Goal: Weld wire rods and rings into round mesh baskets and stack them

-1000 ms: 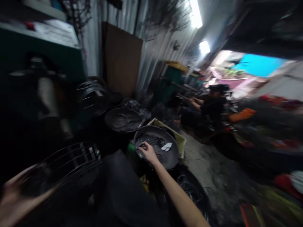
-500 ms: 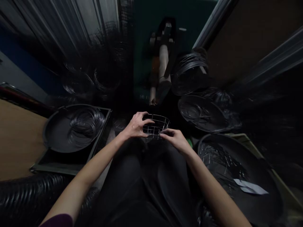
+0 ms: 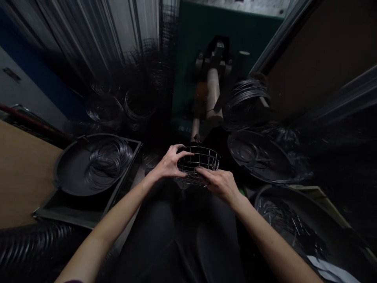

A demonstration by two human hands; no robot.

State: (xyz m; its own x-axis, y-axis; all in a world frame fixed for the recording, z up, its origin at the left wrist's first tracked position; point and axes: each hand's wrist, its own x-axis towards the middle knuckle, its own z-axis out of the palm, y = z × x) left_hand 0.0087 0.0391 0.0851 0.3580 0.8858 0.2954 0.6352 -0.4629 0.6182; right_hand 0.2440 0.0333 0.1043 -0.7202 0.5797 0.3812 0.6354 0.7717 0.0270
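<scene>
My left hand (image 3: 170, 162) is curled around the left side of a round wire basket (image 3: 203, 159), thumb low and fingers over its upper rings. The basket is held above my lap, just in front of the lower rod of a machine. At the basket's near right side my right hand (image 3: 221, 183) is closed in a pinch. A short bright end of thin wire (image 3: 205, 186) shows below its fingers. Whether that wire belongs to the basket I cannot tell. The basket's underside is dim and partly covered by my fingers.
A green machine (image 3: 188, 94) with thick pale rods (image 3: 213, 88) stands ahead. To the left, a dark round tray (image 3: 70, 169) holds coiled wire rings. On the right are another tray (image 3: 265, 165) with rings and a basin (image 3: 265, 192) with loose wire pieces and white paper (image 3: 332, 269).
The basket and both hands appear slightly farther right and lower as the view shifts. My right hand has moved in over the basket's near side, its fingers reaching farther across it.
</scene>
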